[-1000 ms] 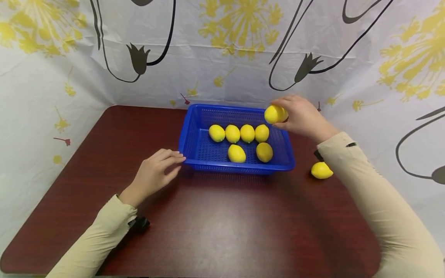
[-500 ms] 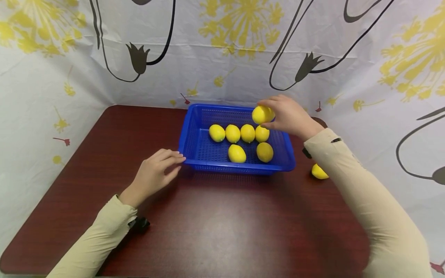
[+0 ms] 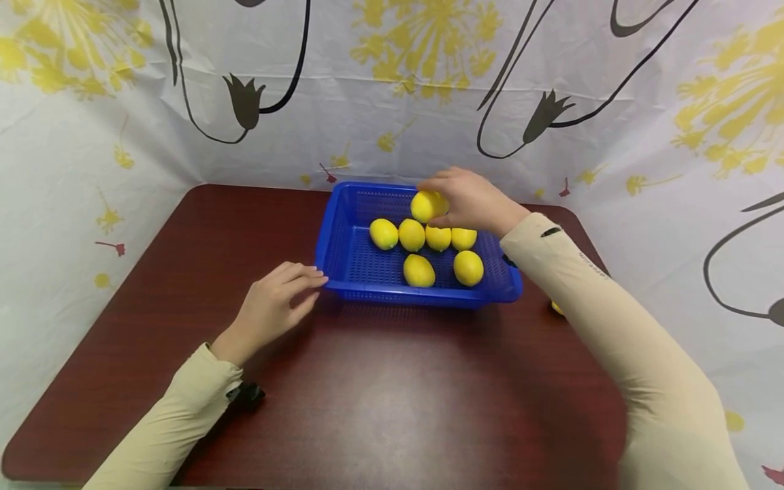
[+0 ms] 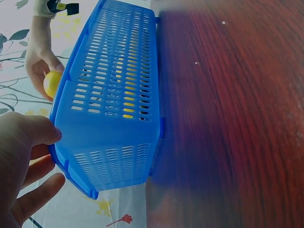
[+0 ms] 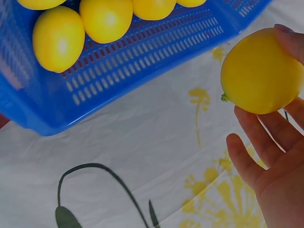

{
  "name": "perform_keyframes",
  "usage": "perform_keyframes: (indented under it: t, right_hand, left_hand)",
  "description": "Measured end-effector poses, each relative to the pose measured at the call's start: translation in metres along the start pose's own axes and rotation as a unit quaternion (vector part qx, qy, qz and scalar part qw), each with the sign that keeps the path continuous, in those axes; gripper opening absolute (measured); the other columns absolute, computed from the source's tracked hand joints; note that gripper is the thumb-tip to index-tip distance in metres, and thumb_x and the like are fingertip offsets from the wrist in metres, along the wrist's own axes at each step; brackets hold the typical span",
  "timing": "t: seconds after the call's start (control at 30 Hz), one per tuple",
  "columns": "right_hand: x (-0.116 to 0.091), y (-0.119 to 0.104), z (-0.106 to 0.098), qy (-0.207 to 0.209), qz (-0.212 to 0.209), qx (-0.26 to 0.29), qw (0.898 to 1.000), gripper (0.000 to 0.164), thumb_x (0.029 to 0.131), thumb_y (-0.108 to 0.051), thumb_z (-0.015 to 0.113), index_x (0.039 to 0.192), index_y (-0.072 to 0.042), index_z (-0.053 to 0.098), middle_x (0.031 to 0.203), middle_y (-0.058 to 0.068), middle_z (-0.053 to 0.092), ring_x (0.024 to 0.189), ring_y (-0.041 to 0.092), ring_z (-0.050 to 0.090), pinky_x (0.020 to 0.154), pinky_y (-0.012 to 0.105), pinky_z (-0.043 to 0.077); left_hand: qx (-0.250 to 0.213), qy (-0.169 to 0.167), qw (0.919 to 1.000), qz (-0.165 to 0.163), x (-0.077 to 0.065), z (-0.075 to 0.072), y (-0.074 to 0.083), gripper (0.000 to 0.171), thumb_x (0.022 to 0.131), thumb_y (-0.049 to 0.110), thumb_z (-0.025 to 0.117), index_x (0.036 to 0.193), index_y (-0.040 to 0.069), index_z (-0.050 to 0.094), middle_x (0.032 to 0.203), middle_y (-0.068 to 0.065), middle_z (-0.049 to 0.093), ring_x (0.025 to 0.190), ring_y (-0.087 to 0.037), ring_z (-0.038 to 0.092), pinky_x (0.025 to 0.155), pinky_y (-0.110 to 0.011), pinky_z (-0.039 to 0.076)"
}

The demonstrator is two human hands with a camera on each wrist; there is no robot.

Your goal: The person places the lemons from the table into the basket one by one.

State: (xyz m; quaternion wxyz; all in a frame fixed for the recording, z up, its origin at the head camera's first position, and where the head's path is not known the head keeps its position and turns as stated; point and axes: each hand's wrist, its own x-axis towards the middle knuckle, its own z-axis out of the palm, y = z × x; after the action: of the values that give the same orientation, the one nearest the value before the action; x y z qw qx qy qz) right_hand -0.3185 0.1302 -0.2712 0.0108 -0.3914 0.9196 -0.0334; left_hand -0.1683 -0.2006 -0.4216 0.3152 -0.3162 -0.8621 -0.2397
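My right hand (image 3: 474, 201) holds a lemon (image 3: 427, 206) over the back part of a blue plastic basket (image 3: 422, 293). In the right wrist view, thumb and fingers grip that lemon (image 5: 262, 71), apart from the basket wall. Several lemons lie inside the basket: a row at the back, partly covered by my right hand, and two in front, a tilted lemon (image 3: 419, 271) and a rounder-looking lemon (image 3: 468, 268). At the basket's left front corner my left hand (image 3: 275, 299) pinches the rim (image 4: 53, 151), thumb on the near side and fingertips over the edge.
Another lemon (image 3: 557, 308) lies on the dark red-brown table (image 3: 392, 401) right of the basket, mostly hidden by my right sleeve (image 3: 588, 292). A white patterned cloth (image 3: 392, 129) hangs close behind the table and along its sides.
My right hand has carried its lemon leftward, from the basket's right back corner to above the back row. The right forearm now covers most of the table lemon. My left hand stays put.
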Motion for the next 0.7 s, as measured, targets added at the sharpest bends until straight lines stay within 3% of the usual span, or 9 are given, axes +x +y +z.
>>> perform_keyframes:
  t: [0.43,0.7]
  right_hand:
    - [0.031,-0.020,0.020,-0.052,-0.060,-0.013,0.997,0.058,0.081,-0.029,0.081,0.134,-0.013,0.061,0.134,0.010,0.063,0.126,0.031,0.055,0.106,0.047,0.047]
    - [0.040,-0.028,0.029,-0.099,-0.057,0.002,0.993,0.061,0.083,-0.027,0.079,0.138,-0.011,0.058,0.140,0.010,0.059,0.133,0.031,0.052,0.112,0.046,0.043]
  left_hand:
    - [0.001,0.003,1.0000,-0.002,0.000,0.001,-0.002,0.029,0.079,0.007,0.077,0.108,0.010,0.076,0.107,-0.004,0.073,0.100,-0.020,0.066,0.083,-0.038,0.059]
    - [0.005,-0.010,0.9999,-0.012,0.000,0.001,-0.001,0.027,0.083,0.008,0.073,0.110,0.010,0.076,0.110,-0.002,0.073,0.103,-0.018,0.065,0.087,-0.035,0.058]
